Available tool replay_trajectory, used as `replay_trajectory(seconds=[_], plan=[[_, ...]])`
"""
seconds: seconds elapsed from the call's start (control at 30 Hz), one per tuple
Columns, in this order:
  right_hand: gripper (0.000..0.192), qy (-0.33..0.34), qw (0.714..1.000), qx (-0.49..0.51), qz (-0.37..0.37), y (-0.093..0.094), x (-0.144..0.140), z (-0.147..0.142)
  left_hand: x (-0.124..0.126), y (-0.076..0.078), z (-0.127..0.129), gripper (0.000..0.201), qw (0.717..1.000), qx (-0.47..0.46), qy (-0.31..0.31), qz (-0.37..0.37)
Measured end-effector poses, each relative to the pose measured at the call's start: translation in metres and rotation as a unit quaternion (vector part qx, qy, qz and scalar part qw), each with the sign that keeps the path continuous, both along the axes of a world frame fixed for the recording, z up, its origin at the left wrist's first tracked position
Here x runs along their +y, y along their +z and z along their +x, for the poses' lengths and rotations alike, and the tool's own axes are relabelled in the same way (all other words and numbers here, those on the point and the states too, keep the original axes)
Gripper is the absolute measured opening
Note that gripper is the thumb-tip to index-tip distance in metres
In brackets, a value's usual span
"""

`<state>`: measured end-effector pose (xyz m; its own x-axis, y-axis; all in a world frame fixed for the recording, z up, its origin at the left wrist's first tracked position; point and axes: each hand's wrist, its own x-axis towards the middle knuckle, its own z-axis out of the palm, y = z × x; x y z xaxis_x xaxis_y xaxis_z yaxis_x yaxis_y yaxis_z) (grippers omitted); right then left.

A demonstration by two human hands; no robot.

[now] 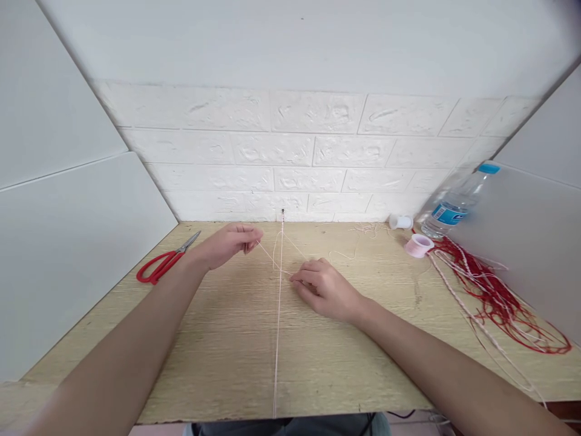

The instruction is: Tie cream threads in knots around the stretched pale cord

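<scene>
A thin pale pink thread [278, 327] runs taut down the middle of the wooden table [227, 363], from a small pin [282, 212] at the wall to the front edge. My left hand [227, 243] pinches a loose strand of the same thread left of the taut line, raised a little above the table. My right hand [324, 287] rests on the table just right of the line and pinches the strand's other end at the crossing point. The strand stretches between both hands across the taut thread.
Red-handled scissors [161, 263] lie at the left rear. At the right rear stand a pink thread spool [418, 244], a white spool [401, 221] and a tilted water bottle [456, 206]. A heap of red and pink cords [494, 297] spreads along the right side. White panels enclose the table.
</scene>
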<state>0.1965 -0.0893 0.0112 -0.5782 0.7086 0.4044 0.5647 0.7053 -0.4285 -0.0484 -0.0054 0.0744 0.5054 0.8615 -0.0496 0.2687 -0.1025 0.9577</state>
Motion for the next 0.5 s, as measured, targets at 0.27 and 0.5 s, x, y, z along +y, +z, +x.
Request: replay_trajectory(seconds=[0.27, 0.5], plan=[[0.024, 0.024, 0.999, 0.022, -0.013, -0.002, 0.002, 0.001, 0.014, -0.019, 0.005, 0.036, 0.964, -0.196, 0.089, -0.157], [0.048, 0.025, 0.991, 0.091, -0.094, -0.004, 0.002, 0.001, 0.022, -0.034, -0.001, 0.037, 0.981, 0.029, 0.187, -0.043]])
